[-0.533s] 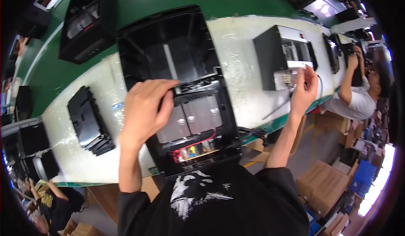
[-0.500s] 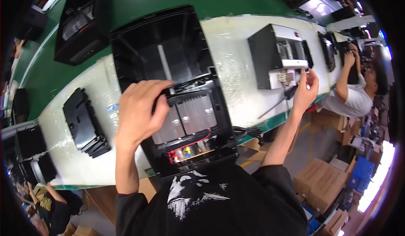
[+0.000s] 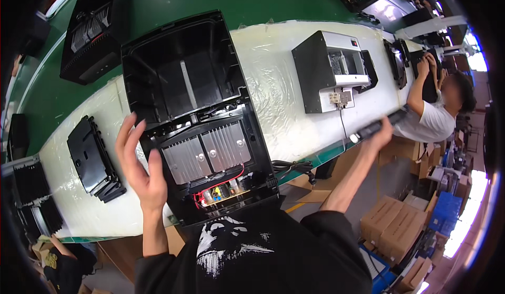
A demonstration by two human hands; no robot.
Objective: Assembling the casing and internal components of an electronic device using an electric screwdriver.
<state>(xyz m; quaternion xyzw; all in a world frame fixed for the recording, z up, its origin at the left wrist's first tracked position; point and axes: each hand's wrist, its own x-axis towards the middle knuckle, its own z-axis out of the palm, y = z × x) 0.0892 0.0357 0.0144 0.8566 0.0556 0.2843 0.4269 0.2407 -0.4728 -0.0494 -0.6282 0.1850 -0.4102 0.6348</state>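
Observation:
In front of me lies an opened black plastic housing [image 3: 181,83], its hollow half at the far side. The near half holds two silver finned heat sinks [image 3: 226,147] and a small circuit board [image 3: 223,191] with red wires. My left hand [image 3: 144,173] is open, fingers spread, at the housing's left edge, with nothing in it. Out to the right, my right hand [image 3: 383,133] is closed round a black stick-shaped tool [image 3: 371,131] with a pale tip, held over the bench's near edge. Blur hides its exact kind.
A black and silver box-shaped device [image 3: 315,73] with a terminal block stands to the right. Stacked black panels [image 3: 92,157] lie left. A coiled black cable [image 3: 294,168] hangs over the front edge. A co-worker [image 3: 434,110] is at the far right; cardboard boxes [image 3: 394,223] stand behind.
My left hand has drawn back from the housing's middle to its left side and opened wider. My right hand has left the silver device and moved nearer, now with the black tool in it.

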